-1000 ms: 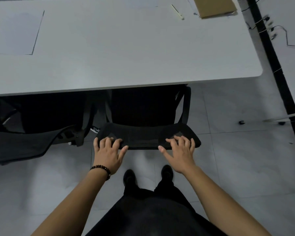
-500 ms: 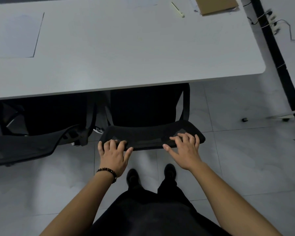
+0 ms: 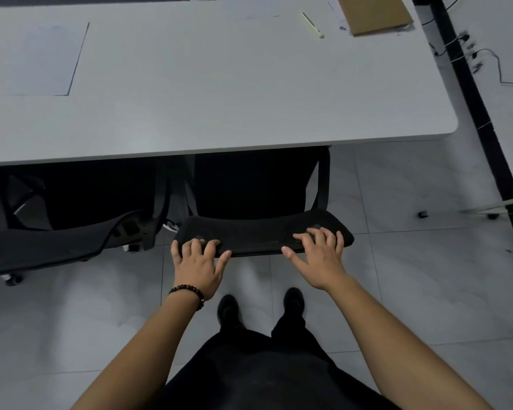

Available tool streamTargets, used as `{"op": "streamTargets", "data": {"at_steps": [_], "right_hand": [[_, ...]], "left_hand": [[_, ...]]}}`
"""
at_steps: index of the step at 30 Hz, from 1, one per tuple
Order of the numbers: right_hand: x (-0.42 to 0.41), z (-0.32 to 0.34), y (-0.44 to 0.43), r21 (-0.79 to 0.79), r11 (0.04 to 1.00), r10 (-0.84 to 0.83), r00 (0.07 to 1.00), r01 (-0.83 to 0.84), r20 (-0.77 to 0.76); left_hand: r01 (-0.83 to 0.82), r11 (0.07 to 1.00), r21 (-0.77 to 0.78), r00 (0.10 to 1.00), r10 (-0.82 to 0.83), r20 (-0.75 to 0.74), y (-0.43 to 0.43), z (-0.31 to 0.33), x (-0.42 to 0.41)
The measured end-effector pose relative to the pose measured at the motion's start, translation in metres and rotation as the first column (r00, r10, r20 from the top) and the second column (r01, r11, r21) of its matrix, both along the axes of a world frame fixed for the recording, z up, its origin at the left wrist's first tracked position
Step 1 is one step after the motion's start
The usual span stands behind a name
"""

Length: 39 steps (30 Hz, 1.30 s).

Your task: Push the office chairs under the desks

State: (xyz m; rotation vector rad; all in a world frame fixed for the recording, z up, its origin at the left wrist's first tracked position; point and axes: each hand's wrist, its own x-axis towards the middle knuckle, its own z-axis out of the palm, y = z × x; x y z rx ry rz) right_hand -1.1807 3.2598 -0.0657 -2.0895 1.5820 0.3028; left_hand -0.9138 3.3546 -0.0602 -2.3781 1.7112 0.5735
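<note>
Already we had the chair (image 3: 264,232) mostly under the counter (image 3: 219,99), both hands, left hand (image 3: 197,266) and right hand (image 3: 320,258), resting open-fingered on its backrest. Its neighbour (image 3: 57,247) to the left seemed to stick out further, probably needing a push.

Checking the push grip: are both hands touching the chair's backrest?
Touching. The head view shows the left hand and right hand with fingers resting on the backrest top edge.

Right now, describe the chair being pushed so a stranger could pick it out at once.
Start at the white desk and find its right corner. Tucked under that end is a black mesh office chair, only its curved backrest top sticking out. Unlike the black chair to its left, it has the left hand and right hand resting on it.
</note>
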Motion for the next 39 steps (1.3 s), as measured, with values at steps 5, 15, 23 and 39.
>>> {"op": "streamTargets", "data": {"at_steps": [5, 15, 23, 39], "right_hand": [[0.0, 0.002, -0.001, 0.015, 1.0, 0.003, 1.0, -0.003, 0.006], [0.006, 0.001, 0.0, 0.022, 1.0, -0.004, 1.0, 0.004, 0.002], [0.008, -0.001, -0.002, 0.025, 0.999, -0.04, 0.999, 0.04, 0.007], [0.0, 0.01, 0.019, -0.015, 1.0, -0.011, 0.998, 0.012, 0.067]], "left_hand": [[0.0, 1.0, -0.01, 1.0, 0.0, 0.01, 0.001, 0.0, -0.001], [0.009, 1.0, -0.016, 1.0, -0.009, 0.006, -0.001, -0.001, 0.006], [0.005, 0.999, -0.042, 1.0, -0.005, -0.014, -0.005, -0.003, 0.009], [0.024, 0.998, -0.052, 0.999, -0.026, -0.039, 0.012, 0.012, 0.013]]}}
